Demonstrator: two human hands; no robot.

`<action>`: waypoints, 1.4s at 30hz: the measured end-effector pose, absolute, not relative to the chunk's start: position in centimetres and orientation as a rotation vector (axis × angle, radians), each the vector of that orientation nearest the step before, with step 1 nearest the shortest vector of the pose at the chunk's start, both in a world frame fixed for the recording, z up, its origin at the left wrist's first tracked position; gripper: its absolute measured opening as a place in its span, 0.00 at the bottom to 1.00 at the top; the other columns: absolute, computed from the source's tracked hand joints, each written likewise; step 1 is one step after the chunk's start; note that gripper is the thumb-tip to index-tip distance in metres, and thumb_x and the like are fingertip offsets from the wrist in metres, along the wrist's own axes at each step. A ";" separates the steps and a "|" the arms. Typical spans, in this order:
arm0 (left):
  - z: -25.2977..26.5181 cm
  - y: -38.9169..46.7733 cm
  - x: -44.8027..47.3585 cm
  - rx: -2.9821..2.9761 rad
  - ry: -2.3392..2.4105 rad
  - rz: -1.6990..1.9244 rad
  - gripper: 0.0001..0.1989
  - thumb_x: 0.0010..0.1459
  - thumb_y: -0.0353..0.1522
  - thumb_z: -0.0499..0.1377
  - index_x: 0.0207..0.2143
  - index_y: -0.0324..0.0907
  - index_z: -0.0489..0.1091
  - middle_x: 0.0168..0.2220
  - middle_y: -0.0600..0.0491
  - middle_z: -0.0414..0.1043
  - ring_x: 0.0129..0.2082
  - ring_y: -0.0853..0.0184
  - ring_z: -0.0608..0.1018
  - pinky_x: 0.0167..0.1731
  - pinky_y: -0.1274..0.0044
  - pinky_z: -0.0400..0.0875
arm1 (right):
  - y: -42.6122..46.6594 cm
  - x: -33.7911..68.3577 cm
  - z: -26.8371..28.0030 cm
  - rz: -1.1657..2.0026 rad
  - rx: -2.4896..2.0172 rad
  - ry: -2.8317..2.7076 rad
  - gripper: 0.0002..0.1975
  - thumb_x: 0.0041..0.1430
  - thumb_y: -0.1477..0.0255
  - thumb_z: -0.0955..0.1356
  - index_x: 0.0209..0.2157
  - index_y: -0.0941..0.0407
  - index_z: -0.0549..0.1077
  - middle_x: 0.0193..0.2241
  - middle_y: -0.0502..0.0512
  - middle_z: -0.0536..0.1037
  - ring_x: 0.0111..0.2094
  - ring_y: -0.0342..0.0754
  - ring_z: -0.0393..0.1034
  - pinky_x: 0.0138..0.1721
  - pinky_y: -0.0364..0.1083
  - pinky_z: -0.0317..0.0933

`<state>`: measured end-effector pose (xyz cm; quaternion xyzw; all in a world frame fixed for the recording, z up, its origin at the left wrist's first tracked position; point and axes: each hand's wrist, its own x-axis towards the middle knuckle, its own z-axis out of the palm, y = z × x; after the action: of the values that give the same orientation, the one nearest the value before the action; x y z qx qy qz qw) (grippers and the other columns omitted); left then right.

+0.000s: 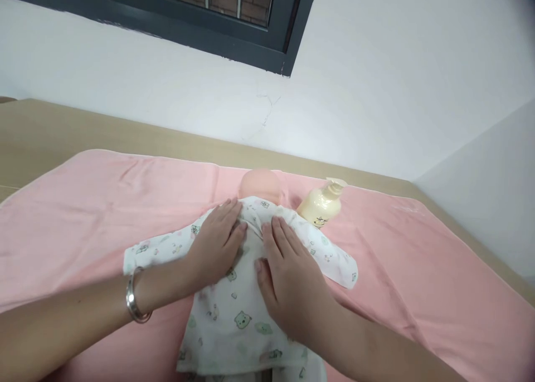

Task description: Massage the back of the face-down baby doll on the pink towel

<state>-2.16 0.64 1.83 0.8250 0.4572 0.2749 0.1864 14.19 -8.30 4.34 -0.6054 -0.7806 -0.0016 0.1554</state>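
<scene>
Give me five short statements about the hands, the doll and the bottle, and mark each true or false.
1. Both hands lie flat on the doll's shirt. True: the left hand and right hand rest palm down on the shirt.
2. The right hand grips the bottle. False: the bottle lies untouched on the pink towel, beyond that hand.
3. A bracelet sits on the left wrist. True: the bracelet is silver.
4. The towel is blue. False: it is pink.
5. The doll's head points toward the wall. True: the head lies at the far end of the shirt, toward the wall.
</scene>
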 end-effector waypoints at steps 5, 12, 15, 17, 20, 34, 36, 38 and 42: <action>0.9 -1.8 -2.5 2.458 1.003 0.879 0.27 0.70 0.35 0.45 0.68 0.37 0.56 0.70 0.42 0.54 0.71 0.54 0.57 0.70 0.55 0.54 | -5.1 15.8 4.5 0.231 -1.753 -2.161 0.35 0.69 0.60 0.56 0.68 0.71 0.52 0.70 0.70 0.50 0.72 0.63 0.42 0.70 0.66 0.47; 0.3 0.1 -2.4 2.166 1.179 0.971 0.26 0.70 0.39 0.46 0.65 0.39 0.61 0.68 0.44 0.59 0.70 0.55 0.60 0.69 0.53 0.57 | -7.2 14.6 4.2 0.084 -1.724 -2.229 0.31 0.69 0.67 0.57 0.68 0.67 0.55 0.70 0.73 0.53 0.72 0.67 0.41 0.69 0.69 0.49; -0.5 -0.1 -2.3 2.250 1.090 1.048 0.24 0.71 0.37 0.45 0.65 0.40 0.60 0.68 0.44 0.58 0.70 0.56 0.59 0.70 0.54 0.54 | -7.8 14.3 4.1 0.073 -1.667 -2.283 0.30 0.68 0.68 0.58 0.68 0.65 0.55 0.70 0.70 0.52 0.72 0.68 0.38 0.69 0.70 0.48; -0.9 -0.5 -2.4 2.336 0.981 1.093 0.24 0.72 0.34 0.45 0.67 0.42 0.57 0.69 0.45 0.56 0.71 0.58 0.57 0.71 0.56 0.51 | -7.0 14.8 4.2 0.152 -1.678 -2.258 0.31 0.69 0.65 0.58 0.69 0.64 0.55 0.71 0.67 0.50 0.73 0.66 0.38 0.70 0.68 0.46; -1.2 -0.8 -2.8 2.425 0.863 1.114 0.26 0.72 0.30 0.45 0.70 0.47 0.49 0.71 0.48 0.52 0.72 0.62 0.53 0.72 0.58 0.44 | -5.4 15.9 4.2 0.234 -1.740 -2.124 0.34 0.69 0.62 0.57 0.70 0.66 0.51 0.72 0.67 0.48 0.73 0.63 0.35 0.71 0.67 0.45; -1.2 -0.8 -3.1 2.480 0.705 1.169 0.29 0.71 0.29 0.45 0.72 0.49 0.42 0.71 0.47 0.52 0.73 0.59 0.49 0.72 0.58 0.40 | -6.0 16.0 4.0 -0.085 -1.565 -2.184 0.30 0.67 0.66 0.60 0.68 0.62 0.56 0.71 0.67 0.51 0.73 0.63 0.40 0.69 0.69 0.48; -1.1 -0.8 -3.0 2.475 0.730 1.157 0.29 0.71 0.29 0.46 0.71 0.48 0.44 0.70 0.46 0.53 0.73 0.59 0.51 0.71 0.57 0.43 | -6.1 16.0 4.3 0.001 -1.643 -2.261 0.31 0.68 0.63 0.60 0.68 0.61 0.57 0.70 0.65 0.54 0.72 0.65 0.45 0.68 0.69 0.50; -1.1 -0.9 -2.9 2.474 0.760 1.146 0.29 0.70 0.30 0.48 0.71 0.47 0.45 0.70 0.44 0.53 0.72 0.57 0.52 0.71 0.55 0.45 | -6.1 16.0 4.5 0.007 -1.694 -2.238 0.31 0.68 0.61 0.60 0.67 0.61 0.58 0.70 0.66 0.54 0.72 0.65 0.46 0.68 0.69 0.50; -1.1 -0.7 -2.8 2.488 0.820 1.119 0.30 0.69 0.31 0.49 0.71 0.47 0.45 0.71 0.43 0.50 0.72 0.54 0.52 0.70 0.51 0.46 | -6.0 15.8 4.0 -0.045 -1.621 -2.171 0.30 0.67 0.64 0.60 0.67 0.62 0.59 0.71 0.65 0.53 0.73 0.63 0.43 0.69 0.68 0.47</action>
<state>-2.84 -0.69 -1.09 0.8640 0.2847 0.3886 0.1461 15.84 -5.95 4.04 -0.5842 -0.7826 -0.0163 0.2143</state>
